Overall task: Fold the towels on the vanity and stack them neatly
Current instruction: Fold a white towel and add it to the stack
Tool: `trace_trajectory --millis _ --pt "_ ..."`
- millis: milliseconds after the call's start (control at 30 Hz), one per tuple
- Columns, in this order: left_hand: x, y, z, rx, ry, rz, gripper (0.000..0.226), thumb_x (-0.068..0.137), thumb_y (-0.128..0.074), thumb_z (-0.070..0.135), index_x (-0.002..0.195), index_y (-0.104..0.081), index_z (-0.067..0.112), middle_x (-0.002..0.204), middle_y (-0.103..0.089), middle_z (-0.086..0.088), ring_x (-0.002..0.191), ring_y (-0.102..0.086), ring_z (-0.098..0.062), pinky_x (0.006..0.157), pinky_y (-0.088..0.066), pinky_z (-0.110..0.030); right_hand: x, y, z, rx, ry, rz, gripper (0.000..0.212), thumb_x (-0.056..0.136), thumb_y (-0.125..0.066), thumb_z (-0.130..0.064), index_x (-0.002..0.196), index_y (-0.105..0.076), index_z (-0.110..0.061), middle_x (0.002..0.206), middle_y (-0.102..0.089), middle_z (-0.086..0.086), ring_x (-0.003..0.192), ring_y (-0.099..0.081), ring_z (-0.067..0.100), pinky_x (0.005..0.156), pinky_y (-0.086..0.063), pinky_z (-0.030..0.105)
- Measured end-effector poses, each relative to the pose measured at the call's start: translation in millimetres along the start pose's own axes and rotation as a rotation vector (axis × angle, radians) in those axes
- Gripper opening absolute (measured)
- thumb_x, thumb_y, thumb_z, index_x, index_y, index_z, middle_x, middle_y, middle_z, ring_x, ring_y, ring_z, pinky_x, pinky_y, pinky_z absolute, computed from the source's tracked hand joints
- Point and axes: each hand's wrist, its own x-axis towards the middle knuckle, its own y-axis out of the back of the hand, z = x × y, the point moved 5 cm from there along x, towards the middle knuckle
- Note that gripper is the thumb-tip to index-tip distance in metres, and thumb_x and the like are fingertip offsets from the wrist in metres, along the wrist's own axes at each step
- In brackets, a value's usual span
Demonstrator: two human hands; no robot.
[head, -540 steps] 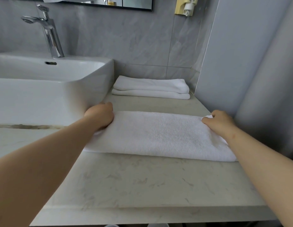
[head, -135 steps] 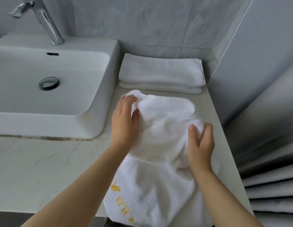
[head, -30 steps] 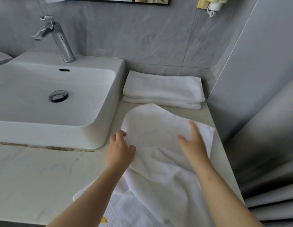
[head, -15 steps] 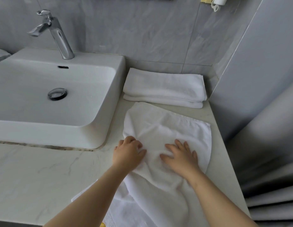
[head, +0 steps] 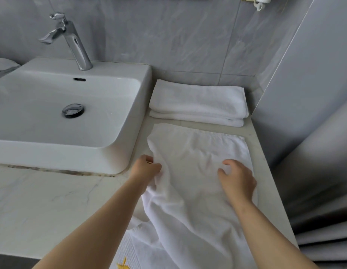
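Hands (head: pixel 146 169) (head: pixel 237 180) gripping loose towel (head: pixel 198 148), folded stack (head: pixel 198 100) behind

Loose towel (head: pixel 198 152): plain white, with a yellow embroidered mark (head: pixel 122 264) beside a finely dotted woven band at the near end. Folded towels (head: pixel 198 100): the same plain white. Desk (head: pixel 42 206): off-white stone with faint grey veining. Sink (head: pixel 52 152): glossy white. Faucet (head: pixel 73 41) and drain (head: pixel 73 110): bright chrome. Wall tiles (head: pixel 168 35): mid-grey with paler cloudy marbling.
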Motion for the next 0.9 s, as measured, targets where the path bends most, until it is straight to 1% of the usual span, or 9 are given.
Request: trace_trajectory --millis 67,133,233,333,467,567,667,767,900 --pt "6 3 1 -0.118 -0.006 0.024 0.038 0.078 -0.063 0.006 0.115 -0.052 0.007 0.105 -0.059 -0.011 0.092 -0.06 -0.031 0.084 -0.054 -0.041 -1 -1 12 -0.135 -0.094 -0.055 0.036 0.088 -0.055 -0.03 0.124 -0.057 -0.029 0.144 -0.039 0.002 0.129 -0.036 0.026 0.103 -0.029 0.039" --pt "11 2 3 -0.276 0.004 -0.013 0.059 0.082 -0.068 0.01 0.134 -0.039 0.011 0.119 -0.051 -0.011 0.102 -0.058 -0.033 0.082 -0.053 -0.04 -3 -6 20 -0.142 -0.165 -0.132 0.037 0.089 -0.054 -0.035 0.126 -0.053 -0.035 0.152 -0.023 0.006 0.136 -0.025 0.028 0.108 -0.022 0.042" --pt "15 -6 8 -0.266 -0.037 -0.085 0.078 0.083 -0.069 0.014 0.145 -0.022 0.025 0.118 -0.05 -0.009 0.098 -0.058 -0.031 0.073 -0.053 -0.038 -2 -9 20 -0.084 -0.191 -0.122 0.046 0.09 -0.056 -0.036 0.134 -0.045 -0.037 0.155 -0.013 0.008 0.137 -0.021 0.031 0.107 -0.023 0.043" --pt "12 -14 14 -0.161 -0.102 -0.152 0.071 0.083 -0.059 -0.002 0.139 -0.03 0.032 0.105 -0.049 -0.005 0.078 -0.054 -0.022 0.061 -0.05 -0.03 3 -8 18 -0.023 -0.195 -0.14 0.057 0.088 -0.059 -0.03 0.14 -0.036 -0.037 0.154 -0.015 0.005 0.13 -0.028 0.033 0.102 -0.032 0.043" --pt "15 -20 20 0.076 -0.173 -0.213 0.048 0.08 -0.049 -0.005 0.115 -0.053 0.027 0.109 -0.049 -0.005 0.068 -0.049 -0.017 0.054 -0.042 -0.023 11 -16 16 0.045 -0.127 -0.23 0.047 0.087 -0.057 -0.017 0.132 -0.051 -0.031 0.146 -0.031 0.005 0.124 -0.035 0.033 0.102 -0.037 0.039" --pt "20 -21 20 0.286 -0.206 -0.15 0.031 0.079 -0.054 0.009 0.103 -0.06 0.028 0.108 -0.059 -0.005 0.084 -0.057 -0.023 0.071 -0.05 -0.027 12 -19 14 0.047 -0.094 -0.252 0.046 0.085 -0.055 -0.013 0.129 -0.055 -0.026 0.144 -0.037 0.002 0.122 -0.039 0.032 0.099 -0.04 0.038" --pt "22 -22 19 0.461 -0.273 -0.043 0.037 0.079 -0.063 0.022 0.114 -0.059 0.029 0.115 -0.056 0.002 0.1 -0.057 -0.022 0.081 -0.046 -0.028 12 -20 12 0.028 -0.076 -0.238 0.051 0.087 -0.053 -0.012 0.136 -0.047 -0.021 0.148 -0.034 -0.001 0.121 -0.037 0.032 0.098 -0.038 0.039" --pt "19 -18 22 0.361 -0.373 0.024 0.05 0.084 -0.058 0.011 0.131 -0.052 0.029 0.132 -0.051 -0.002 0.117 -0.051 -0.023 0.09 -0.038 -0.025 13 -12 7 0.081 -0.027 -0.119 0.053 0.089 -0.054 -0.01 0.14 -0.042 -0.017 0.153 -0.027 0.001 0.124 -0.034 0.033 0.1 -0.034 0.037" --pt "13 -1 40 0.26 -0.519 0.138 0.059 0.086 -0.048 -0.002 0.138 -0.044 0.026 0.14 -0.046 -0.005 0.124 -0.045 -0.024 0.089 -0.031 -0.018 17 10 -8 0.204 0.077 0.035 0.054 0.092 -0.055 -0.011 0.143 -0.037 -0.015 0.156 -0.018 0.001 0.135 -0.025 0.025 0.104 -0.029 0.031"
